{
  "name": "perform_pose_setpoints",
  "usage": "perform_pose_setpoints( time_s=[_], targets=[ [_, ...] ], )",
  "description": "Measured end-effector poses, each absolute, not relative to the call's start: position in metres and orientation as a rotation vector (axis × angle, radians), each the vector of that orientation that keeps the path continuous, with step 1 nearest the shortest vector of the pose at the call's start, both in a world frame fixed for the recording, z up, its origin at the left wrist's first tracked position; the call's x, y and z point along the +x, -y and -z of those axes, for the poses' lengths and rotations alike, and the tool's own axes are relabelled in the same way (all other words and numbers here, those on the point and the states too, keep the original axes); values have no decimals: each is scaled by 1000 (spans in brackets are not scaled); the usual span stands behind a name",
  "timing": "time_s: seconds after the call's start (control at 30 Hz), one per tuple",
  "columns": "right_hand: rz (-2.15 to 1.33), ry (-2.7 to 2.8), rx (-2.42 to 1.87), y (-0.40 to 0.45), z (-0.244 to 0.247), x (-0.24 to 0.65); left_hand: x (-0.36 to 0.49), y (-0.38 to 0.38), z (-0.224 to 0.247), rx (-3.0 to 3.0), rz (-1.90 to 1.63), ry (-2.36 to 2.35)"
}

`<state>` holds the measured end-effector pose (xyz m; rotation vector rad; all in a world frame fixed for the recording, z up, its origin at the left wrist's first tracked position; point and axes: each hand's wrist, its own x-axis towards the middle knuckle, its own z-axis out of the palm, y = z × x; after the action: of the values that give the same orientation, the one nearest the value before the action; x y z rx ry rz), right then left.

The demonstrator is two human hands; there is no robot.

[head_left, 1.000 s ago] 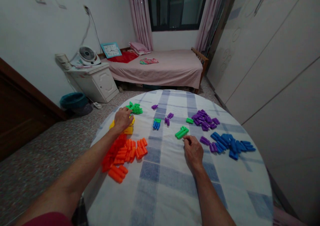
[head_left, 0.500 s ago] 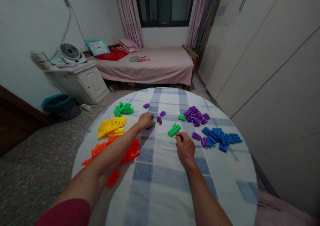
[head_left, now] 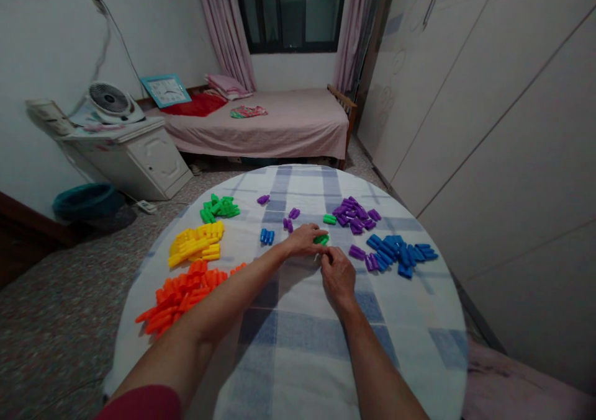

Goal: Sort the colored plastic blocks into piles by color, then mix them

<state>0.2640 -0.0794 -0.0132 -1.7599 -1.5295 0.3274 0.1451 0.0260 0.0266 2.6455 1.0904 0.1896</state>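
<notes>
My left hand (head_left: 305,240) reaches across the middle of the round table, its fingers closed around green plastic building blocks (head_left: 322,239). It partly covers these blocks, so how many there are is hidden. Just beside it is my right hand (head_left: 338,272), fingers curled and fingertips pinched near the blocks' lower edge. Whatever lies between those fingertips is hidden. Blue joined blocks (head_left: 267,237) rest left of my left hand, and small purple blocks (head_left: 288,225) lie just beyond it. Another green block (head_left: 329,219) sits farther back, near the purple pile (head_left: 354,213).
Green (head_left: 220,207), yellow (head_left: 195,243) and orange (head_left: 186,293) piles line the left side, the orange one partly behind my left forearm. A blue pile (head_left: 403,252) and loose purple blocks (head_left: 357,252) lie at right. A checked cloth (head_left: 307,339) covers the table. A bed (head_left: 265,131) stands beyond.
My left hand has moved right, from beside the blue blocks to the green blocks by my right hand. The blue blocks now show fully. The view has shifted slightly.
</notes>
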Motion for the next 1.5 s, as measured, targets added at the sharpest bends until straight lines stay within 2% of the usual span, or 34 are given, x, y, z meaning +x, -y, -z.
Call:
perform_pose_setpoints(
  time_s=[0.2, 0.57, 0.77, 0.87, 0.97, 1.23, 1.37, 1.5],
  targets=[
    [-352, 1532, -1771, 79, 14, 265, 149, -24, -30, 2762, 51, -1076],
    [-396, 1487, -1747, 80, 12, 266, 141, -15, -26, 2704, -168, -1175],
    [-421, 1490, -1731, 80, 12, 267, 57, -63, -65, 2592, -556, -1676],
    [-425, 1472, -1745, 80, 12, 266, 5, -98, -78, 2501, -437, -2007],
    [-430, 1465, -1746, 80, 12, 266, -26, -119, -72, 2479, -293, -2123],
    [-408, 1471, -1739, 80, 14, 265, -45, -130, -29, 2418, -312, -2109],
    [-412, 1471, -1727, 81, 13, 265, -27, -128, -42, 2543, -501, -2033],
    [-412, 1472, -1716, 81, 13, 264, 37, -114, -67, 2731, -635, -1729]
  ],
)
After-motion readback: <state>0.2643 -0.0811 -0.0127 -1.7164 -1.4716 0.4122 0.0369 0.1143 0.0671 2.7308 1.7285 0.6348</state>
